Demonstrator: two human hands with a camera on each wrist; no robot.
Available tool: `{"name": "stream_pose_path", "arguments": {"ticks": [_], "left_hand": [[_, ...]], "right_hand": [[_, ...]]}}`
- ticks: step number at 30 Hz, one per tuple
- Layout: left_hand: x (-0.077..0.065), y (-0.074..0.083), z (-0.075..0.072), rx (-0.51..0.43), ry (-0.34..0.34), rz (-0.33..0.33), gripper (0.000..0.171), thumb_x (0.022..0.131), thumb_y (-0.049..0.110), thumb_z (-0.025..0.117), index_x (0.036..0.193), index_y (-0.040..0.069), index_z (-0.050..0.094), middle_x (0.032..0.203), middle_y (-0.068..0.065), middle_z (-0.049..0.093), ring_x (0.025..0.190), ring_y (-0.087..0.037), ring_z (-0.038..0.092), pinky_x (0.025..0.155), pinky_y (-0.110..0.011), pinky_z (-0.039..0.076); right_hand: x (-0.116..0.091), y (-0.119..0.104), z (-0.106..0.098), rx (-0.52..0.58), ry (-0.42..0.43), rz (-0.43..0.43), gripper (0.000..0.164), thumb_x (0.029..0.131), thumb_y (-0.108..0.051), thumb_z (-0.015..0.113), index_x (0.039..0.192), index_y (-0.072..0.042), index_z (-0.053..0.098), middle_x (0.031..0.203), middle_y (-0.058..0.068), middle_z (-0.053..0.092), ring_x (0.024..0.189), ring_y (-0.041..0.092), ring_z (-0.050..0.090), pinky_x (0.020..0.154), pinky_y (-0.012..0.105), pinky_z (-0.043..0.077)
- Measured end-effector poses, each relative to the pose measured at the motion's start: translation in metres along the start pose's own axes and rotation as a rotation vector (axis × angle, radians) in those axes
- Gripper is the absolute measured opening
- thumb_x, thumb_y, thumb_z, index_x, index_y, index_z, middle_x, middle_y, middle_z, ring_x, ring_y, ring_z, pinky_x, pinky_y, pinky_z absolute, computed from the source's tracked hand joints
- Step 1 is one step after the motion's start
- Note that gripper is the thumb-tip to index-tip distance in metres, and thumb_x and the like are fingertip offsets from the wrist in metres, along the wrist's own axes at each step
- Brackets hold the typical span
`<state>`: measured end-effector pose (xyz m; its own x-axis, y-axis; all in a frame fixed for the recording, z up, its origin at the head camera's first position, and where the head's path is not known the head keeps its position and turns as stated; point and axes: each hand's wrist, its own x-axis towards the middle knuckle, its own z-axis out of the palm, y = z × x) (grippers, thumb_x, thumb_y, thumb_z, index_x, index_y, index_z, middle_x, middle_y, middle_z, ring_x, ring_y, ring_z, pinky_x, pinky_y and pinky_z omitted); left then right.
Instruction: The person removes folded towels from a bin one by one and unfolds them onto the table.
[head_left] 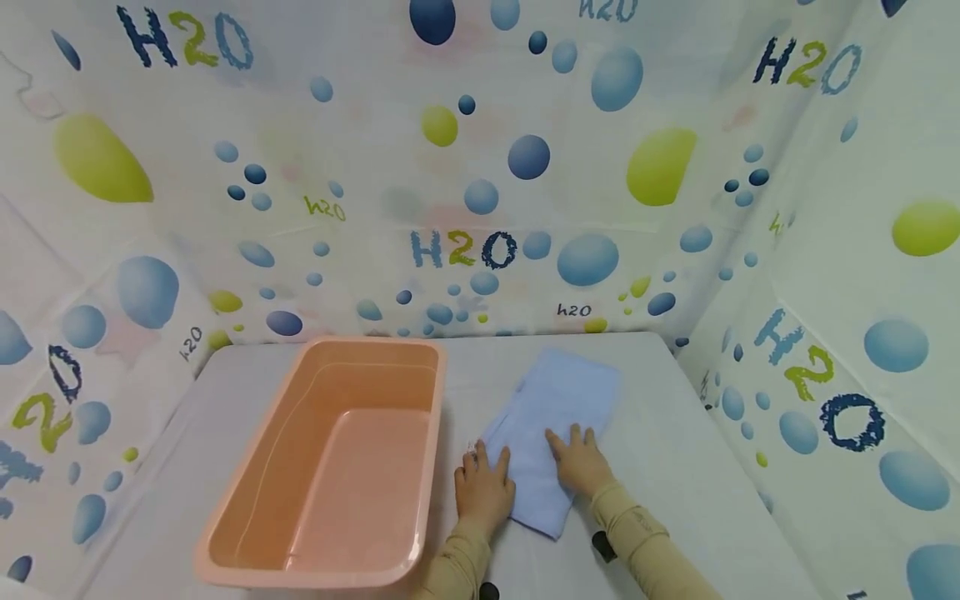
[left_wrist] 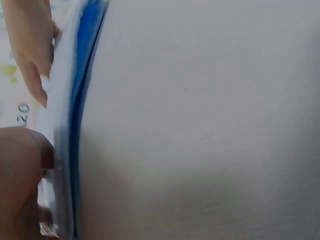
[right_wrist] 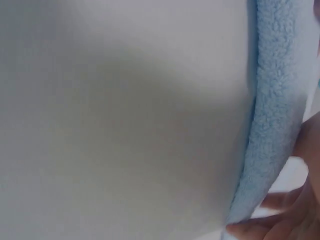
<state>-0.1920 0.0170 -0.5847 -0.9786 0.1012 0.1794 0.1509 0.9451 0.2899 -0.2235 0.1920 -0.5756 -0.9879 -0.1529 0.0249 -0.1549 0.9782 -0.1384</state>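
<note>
A light blue folded towel (head_left: 551, 417) lies flat on the table, its length running away from me and slanting right. My left hand (head_left: 483, 492) rests on its left edge near the front end, fingers spread and pointing away. On the towel's right side my right hand (head_left: 583, 462) touches the cloth with fingers apart. The left wrist view shows the layered edge of the towel (left_wrist: 70, 115) with my left hand (left_wrist: 20, 175) beside it. In the right wrist view the fluffy towel edge (right_wrist: 272, 105) runs past the fingers of my right hand (right_wrist: 295, 210).
A peach plastic basin (head_left: 431, 467) stands on the table just left of my left hand, with nothing visible in it. The white tabletop (head_left: 675, 467) extends to the right. A curtain printed with bubbles (head_left: 480, 150) surrounds the back and sides.
</note>
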Motion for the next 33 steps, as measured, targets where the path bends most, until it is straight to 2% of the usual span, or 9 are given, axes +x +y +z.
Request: {"name": "stream_pose_path", "arguments": {"ticks": [4,11,15,17,18,22,24,29,33], "left_hand": [[-0.015,0.003,-0.002,0.067,0.062,0.007,0.045,0.081,0.026,0.057,0.124,0.018,0.06,0.12,-0.027,0.051,0.107,-0.037,0.045,0.086,-0.046,0.036],[-0.037,0.011,0.003,0.186,0.109,0.057,0.047,0.076,0.03,0.062,0.12,0.013,0.063,0.106,-0.024,0.055,0.099,-0.031,0.047,0.082,-0.04,0.036],[-0.049,0.015,0.006,0.32,0.121,0.105,0.049,0.076,0.037,0.064,0.12,0.015,0.064,0.103,-0.021,0.057,0.096,-0.026,0.046,0.078,-0.036,0.035],[-0.056,0.019,0.005,0.363,0.108,0.122,0.05,0.076,0.04,0.064,0.12,0.016,0.064,0.105,-0.02,0.057,0.097,-0.026,0.046,0.079,-0.036,0.035],[-0.059,0.023,0.002,0.381,0.078,0.128,0.051,0.076,0.04,0.063,0.121,0.016,0.063,0.108,-0.02,0.058,0.1,-0.026,0.047,0.081,-0.037,0.035],[-0.07,0.033,-0.005,0.365,-0.013,0.127,0.051,0.078,0.038,0.063,0.124,0.017,0.061,0.118,-0.022,0.058,0.113,-0.03,0.048,0.092,-0.041,0.036],[-0.073,0.035,-0.007,0.345,-0.036,0.118,0.051,0.078,0.037,0.063,0.125,0.017,0.06,0.12,-0.022,0.057,0.116,-0.031,0.047,0.095,-0.042,0.035],[-0.073,0.032,-0.005,0.328,0.035,0.141,0.05,0.075,0.039,0.066,0.12,0.018,0.063,0.113,-0.019,0.059,0.11,-0.029,0.049,0.091,-0.042,0.036],[-0.059,0.022,-0.011,0.293,0.095,0.174,0.036,0.077,0.039,0.065,0.109,0.021,0.067,0.095,-0.011,0.057,0.094,-0.024,0.049,0.081,-0.042,0.035]], "right_hand": [[0.006,0.005,0.002,0.094,-0.04,-0.05,0.042,0.091,-0.014,0.051,0.134,-0.013,0.05,0.134,0.036,0.039,0.122,0.062,0.034,0.088,0.064,0.043],[0.015,0.019,0.009,0.132,-0.068,-0.166,0.044,0.089,-0.013,0.053,0.132,-0.014,0.052,0.136,0.032,0.04,0.124,0.058,0.035,0.093,0.064,0.04],[0.02,0.023,0.003,0.2,-0.116,-0.224,0.046,0.084,-0.01,0.057,0.131,-0.01,0.053,0.139,0.031,0.038,0.127,0.056,0.032,0.099,0.065,0.035],[0.022,0.024,-0.002,0.227,-0.14,-0.239,0.048,0.082,-0.009,0.058,0.13,-0.009,0.053,0.14,0.031,0.038,0.129,0.056,0.03,0.101,0.065,0.032],[0.023,0.025,-0.003,0.232,-0.15,-0.243,0.049,0.081,-0.009,0.058,0.129,-0.009,0.054,0.14,0.03,0.038,0.13,0.055,0.029,0.101,0.064,0.032],[0.027,0.026,-0.008,0.23,-0.178,-0.252,0.05,0.079,-0.008,0.061,0.128,-0.011,0.055,0.141,0.028,0.037,0.132,0.054,0.028,0.102,0.063,0.033],[0.029,0.027,-0.009,0.221,-0.185,-0.262,0.05,0.079,-0.008,0.062,0.128,-0.012,0.055,0.142,0.028,0.037,0.131,0.053,0.028,0.101,0.062,0.034],[0.034,0.027,-0.011,0.228,-0.17,-0.294,0.05,0.077,-0.008,0.063,0.126,-0.01,0.056,0.14,0.03,0.038,0.13,0.055,0.029,0.1,0.064,0.034],[0.039,0.023,-0.009,0.22,-0.138,-0.295,0.049,0.078,-0.008,0.063,0.126,-0.012,0.056,0.14,0.028,0.039,0.13,0.053,0.03,0.101,0.063,0.033]]}}
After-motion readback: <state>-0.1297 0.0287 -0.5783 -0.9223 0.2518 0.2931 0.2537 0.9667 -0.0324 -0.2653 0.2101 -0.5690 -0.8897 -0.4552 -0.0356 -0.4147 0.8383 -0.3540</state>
